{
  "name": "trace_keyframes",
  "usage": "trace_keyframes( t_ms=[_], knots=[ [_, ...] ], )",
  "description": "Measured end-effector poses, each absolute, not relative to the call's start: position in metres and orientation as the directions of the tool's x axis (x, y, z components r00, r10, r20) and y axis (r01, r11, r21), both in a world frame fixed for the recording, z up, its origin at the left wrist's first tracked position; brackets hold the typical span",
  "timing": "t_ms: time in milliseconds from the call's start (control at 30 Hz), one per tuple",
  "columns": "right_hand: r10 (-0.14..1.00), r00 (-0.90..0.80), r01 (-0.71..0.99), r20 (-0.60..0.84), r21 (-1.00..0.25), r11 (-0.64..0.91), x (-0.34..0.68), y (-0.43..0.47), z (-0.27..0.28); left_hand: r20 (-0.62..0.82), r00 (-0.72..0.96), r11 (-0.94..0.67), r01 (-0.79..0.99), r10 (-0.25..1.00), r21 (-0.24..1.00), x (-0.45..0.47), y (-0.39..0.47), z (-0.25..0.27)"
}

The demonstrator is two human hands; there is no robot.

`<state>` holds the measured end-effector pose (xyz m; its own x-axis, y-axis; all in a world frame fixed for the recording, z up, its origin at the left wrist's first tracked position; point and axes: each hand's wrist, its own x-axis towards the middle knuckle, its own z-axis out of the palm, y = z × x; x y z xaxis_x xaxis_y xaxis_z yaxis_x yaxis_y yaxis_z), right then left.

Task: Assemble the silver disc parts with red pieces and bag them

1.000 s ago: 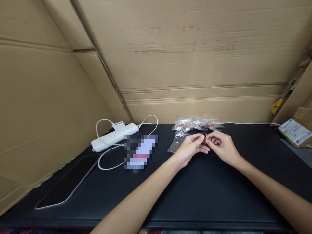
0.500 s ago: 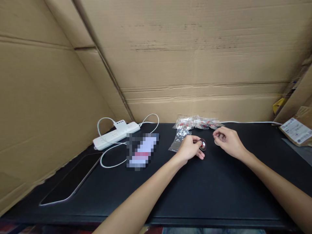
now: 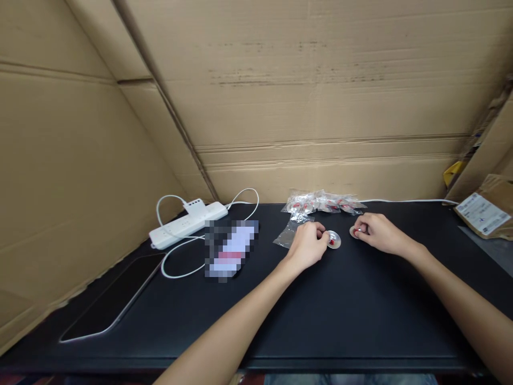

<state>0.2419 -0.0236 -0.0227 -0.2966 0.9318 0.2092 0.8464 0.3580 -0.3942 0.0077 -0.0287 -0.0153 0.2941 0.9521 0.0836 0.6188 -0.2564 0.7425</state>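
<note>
Near the middle of the black tabletop, my left hand (image 3: 308,243) pinches the near-left rim of a small round shiny disc (image 3: 334,240). A red bit shows at the disc's centre, and it appears to lie flat or almost flat on the table. To the right, the fingertips of my right hand (image 3: 379,232) are closed on a second, similar disc (image 3: 353,232) with a red part, partly hidden by the fingers. Behind my left hand lies an empty-looking clear plastic bag (image 3: 286,237), flat and crinkled. Several bagged pieces with red parts (image 3: 320,201) sit in a row at the back.
A white power strip (image 3: 188,223) with a looped white cable stands at the back left, beside a blurred-out pale object (image 3: 232,250). A dark tablet-like slab (image 3: 114,297) lies front left. A labelled brown package (image 3: 487,211) is at the right. Cardboard walls (image 3: 320,107) enclose the table.
The left disc has gone from tilted up in my left hand to facing up, low at the table. My right hand has lowered slightly, and its disc now shows red.
</note>
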Motion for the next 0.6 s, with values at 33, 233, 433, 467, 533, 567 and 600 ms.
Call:
trace_keyframes(
  t_ms=[33, 233, 433, 467, 533, 567, 600],
  knots=[
    [0.937, -0.287, 0.842, 0.199, -0.414, 0.346, 0.242, -0.023, -0.023, 0.158, 0.284, -0.312, 0.653, 0.946, 0.69, 0.008, -0.029, -0.016],
    [0.945, -0.278, 0.763, 0.173, -0.559, 0.326, 0.242, -0.023, -0.03, 0.336, 0.252, -0.405, 0.74, 0.907, 0.537, 0.006, -0.026, -0.016],
    [0.944, -0.279, 0.321, 0.176, -0.909, 0.264, 0.22, -0.033, -0.015, 0.41, 0.308, -0.513, 0.501, 0.859, 0.697, 0.007, -0.028, -0.01],
    [0.941, -0.293, 0.216, 0.169, -0.947, 0.237, 0.216, -0.036, -0.011, 0.396, 0.335, -0.511, 0.416, 0.855, 0.752, 0.007, -0.029, -0.01],
    [0.94, -0.302, 0.072, 0.159, -0.979, 0.189, 0.208, -0.04, -0.005, 0.367, 0.404, -0.484, 0.24, 0.838, 0.841, 0.009, -0.031, -0.011],
    [0.94, -0.306, 0.03, 0.153, -0.985, 0.17, 0.206, -0.042, -0.004, 0.355, 0.444, -0.464, 0.163, 0.823, 0.87, 0.01, -0.032, -0.011],
    [0.94, -0.308, 0.0, 0.146, -0.988, 0.153, 0.204, -0.043, -0.004, 0.348, 0.482, -0.445, 0.101, 0.804, 0.89, 0.011, -0.033, -0.011]
  ],
)
